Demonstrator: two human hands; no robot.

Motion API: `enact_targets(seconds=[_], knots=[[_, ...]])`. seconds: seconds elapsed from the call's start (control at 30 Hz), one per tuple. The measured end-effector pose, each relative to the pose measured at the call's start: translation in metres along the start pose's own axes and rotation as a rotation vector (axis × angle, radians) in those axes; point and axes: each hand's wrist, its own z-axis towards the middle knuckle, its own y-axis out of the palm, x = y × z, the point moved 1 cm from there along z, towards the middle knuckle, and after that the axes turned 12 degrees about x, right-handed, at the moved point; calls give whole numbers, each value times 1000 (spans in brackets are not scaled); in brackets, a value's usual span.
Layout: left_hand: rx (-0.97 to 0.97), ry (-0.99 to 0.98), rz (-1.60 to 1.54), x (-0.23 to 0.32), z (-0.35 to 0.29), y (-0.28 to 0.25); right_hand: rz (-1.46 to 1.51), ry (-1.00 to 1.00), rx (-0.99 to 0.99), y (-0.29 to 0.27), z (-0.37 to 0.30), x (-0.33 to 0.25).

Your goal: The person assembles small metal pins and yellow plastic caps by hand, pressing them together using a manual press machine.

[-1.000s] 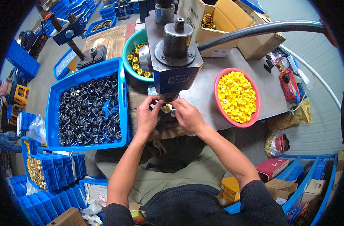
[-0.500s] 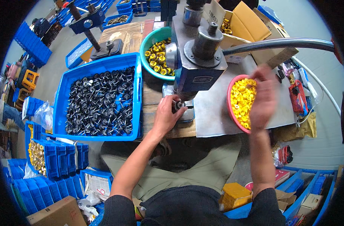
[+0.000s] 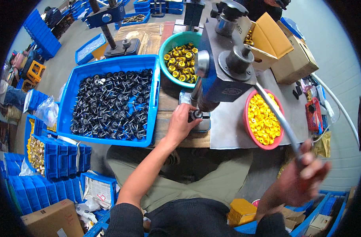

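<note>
At the base of a hand press, my left hand pinches a small black round part under the ram. The part's lower end is hidden by my fingers. My right hand, blurred by motion, is closed round the end of the press's long metal lever, low on the right. The lever slants down toward me across a red bowl of yellow plastic caps. Left of the press, a blue tray holds many black round pieces with metal pins.
Behind the press stands a green bowl with black and yellow pieces. Open cardboard boxes are at the back right, a second press at the back left. Blue crates are stacked at lower left.
My right hand has left the red bowl and taken the lever, which has swung down toward me. My left hand stays at the press base. The view has shifted slightly.
</note>
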Motion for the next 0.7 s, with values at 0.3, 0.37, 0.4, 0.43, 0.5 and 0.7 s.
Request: enact_targets(seconds=[0.3,0.37,0.4,0.43,0.5,0.7], knots=[[-20,43,22,4,7,11,-450,-154,87,-44,-127,104],[-5,87,56,4,4,12,-469,-126,66,-38,-122,96],[-18,65,82,2,1,8,-468,-99,41,-36,-118,93],[-9,47,93,-5,-3,6,-544,-95,-58,-30,-101,83],[-4,47,120,-1,-3,4,-518,-130,-172,-31,-66,50],[19,67,85,13,1,7,367,206,-215,5,126,9]])
